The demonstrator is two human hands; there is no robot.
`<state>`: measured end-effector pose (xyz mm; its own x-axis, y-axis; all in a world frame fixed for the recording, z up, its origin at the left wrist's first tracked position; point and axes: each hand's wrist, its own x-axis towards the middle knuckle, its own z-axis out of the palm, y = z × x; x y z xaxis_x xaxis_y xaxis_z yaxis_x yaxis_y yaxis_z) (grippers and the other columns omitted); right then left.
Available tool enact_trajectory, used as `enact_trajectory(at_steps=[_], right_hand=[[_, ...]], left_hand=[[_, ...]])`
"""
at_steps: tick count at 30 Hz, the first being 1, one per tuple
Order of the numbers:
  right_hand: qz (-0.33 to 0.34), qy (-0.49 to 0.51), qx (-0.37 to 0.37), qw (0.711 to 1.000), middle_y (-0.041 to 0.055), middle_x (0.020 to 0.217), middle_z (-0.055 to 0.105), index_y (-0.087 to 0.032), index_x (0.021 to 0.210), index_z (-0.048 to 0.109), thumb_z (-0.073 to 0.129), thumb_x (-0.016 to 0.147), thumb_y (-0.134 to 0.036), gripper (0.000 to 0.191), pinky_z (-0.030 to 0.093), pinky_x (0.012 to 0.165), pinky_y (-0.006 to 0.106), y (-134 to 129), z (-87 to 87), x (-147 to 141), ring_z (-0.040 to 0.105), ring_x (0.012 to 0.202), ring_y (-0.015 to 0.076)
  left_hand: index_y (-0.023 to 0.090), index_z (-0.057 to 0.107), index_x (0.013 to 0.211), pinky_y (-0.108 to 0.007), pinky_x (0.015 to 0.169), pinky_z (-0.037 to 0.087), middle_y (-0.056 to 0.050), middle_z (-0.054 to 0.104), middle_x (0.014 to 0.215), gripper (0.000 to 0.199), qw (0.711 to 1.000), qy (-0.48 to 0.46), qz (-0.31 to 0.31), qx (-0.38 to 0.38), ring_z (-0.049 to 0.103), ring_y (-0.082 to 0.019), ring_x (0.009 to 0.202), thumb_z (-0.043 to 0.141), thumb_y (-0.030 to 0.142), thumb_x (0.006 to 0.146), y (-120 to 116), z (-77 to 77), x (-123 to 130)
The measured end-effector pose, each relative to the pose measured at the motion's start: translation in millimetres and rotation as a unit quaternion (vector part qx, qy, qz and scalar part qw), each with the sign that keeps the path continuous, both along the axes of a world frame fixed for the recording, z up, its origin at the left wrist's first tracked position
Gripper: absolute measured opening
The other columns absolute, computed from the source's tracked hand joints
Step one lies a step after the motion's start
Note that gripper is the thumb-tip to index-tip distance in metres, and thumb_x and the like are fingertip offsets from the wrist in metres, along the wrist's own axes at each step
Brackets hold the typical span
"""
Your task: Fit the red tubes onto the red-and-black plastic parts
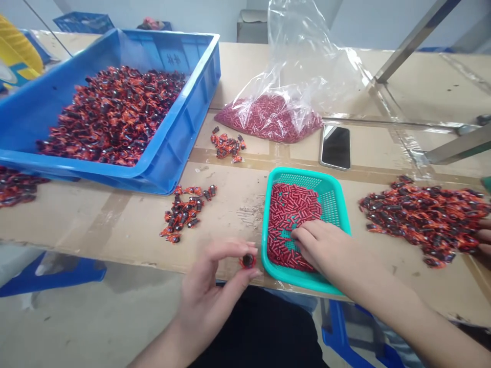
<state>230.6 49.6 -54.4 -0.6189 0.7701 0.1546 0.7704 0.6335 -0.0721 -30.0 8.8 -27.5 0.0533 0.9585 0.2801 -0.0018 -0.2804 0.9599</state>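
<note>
Thumb and index finger of the left hand (203,294) are clamped on 1 black-and-orange piece (248,261), its dark end facing the wearer, presumably to leave that end exposed. Piece is held just left of the green basket (293,282), near the table (238,199) edge.

Right hand (326,248) reaches into the basket among short red tubes (293,202). Its fingertips are hidden; whether they are together, apart or closed on a tube cannot be determined.

Basket stands directly before the wearer, likely for short reach. Clear bag (268,120), holding similar red stock, lies behind it, apparently as reserve. Loose cluster (184,212) lies left, between basket and blue crate (164,176). Larger pile (429,217) lies right, with another person's hand (485,237) at its edge.
</note>
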Motion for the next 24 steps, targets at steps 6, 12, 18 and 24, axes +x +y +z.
enact_trajectory(at_steps=[6, 12, 18, 24], right_hand=[[-0.019, 0.045, -0.015, 0.999, 0.0117, 0.092, 0.063, -0.011, 0.107, 0.065, 0.045, 0.104, -0.009, 0.021, 0.052, 0.074, 0.039, -1, 0.8, -1, 0.062, 0.086, 0.027], [-0.022, 0.293, -0.143, 0.945, 0.0043, 0.101, 0.067, -0.022, 0.109, 0.058, 0.053, 0.11, -0.023, 0.006, 0.057, 0.079, 0.024, -20, 49.8, -8, 0.067, 0.092, 0.0153], [0.021, 0.438, -0.144, 0.887, 0.0028, 0.094, 0.065, -0.021, 0.108, 0.064, 0.067, 0.103, -0.023, 0.005, 0.058, 0.077, 0.023, -44, 65.7, -33, 0.066, 0.086, 0.013], [0.005, 0.424, -0.128, 0.896, 0.0013, 0.095, 0.063, -0.02, 0.101, 0.059, 0.07, 0.1, -0.015, 0.012, 0.054, 0.079, 0.023, -44, 55.3, -37, 0.061, 0.088, 0.0128]], left_hand=[[0.022, 0.063, 0.12, -0.027, 0.092, 0.062, -0.004, 0.076, 0.11, 0.042, 0.991, 0.068, -0.039, 0.112, 0.073, -0.017, 0.104, 0.07, -0.006, 0.089, 0, 7.0, 6], [0.019, 0.06, 0.119, -0.03, 0.089, 0.06, -0.005, 0.078, 0.108, 0.038, 0.974, 0.135, -0.053, 0.175, 0.077, -0.017, 0.099, 0.071, -0.003, 0.091, 5, 12.6, 12], [0.021, 0.059, 0.105, -0.031, 0.089, 0.055, -0.002, 0.082, 0.105, 0.027, 0.958, 0.195, -0.052, 0.204, 0.079, -0.016, 0.093, 0.068, -0.002, 0.092, 4, 14.4, 18], [0.019, 0.055, 0.081, -0.033, 0.085, 0.054, -0.005, 0.083, 0.109, 0.025, 0.926, 0.272, -0.049, 0.256, 0.079, -0.017, 0.095, 0.063, -0.001, 0.096, 1, 18.3, 17]])
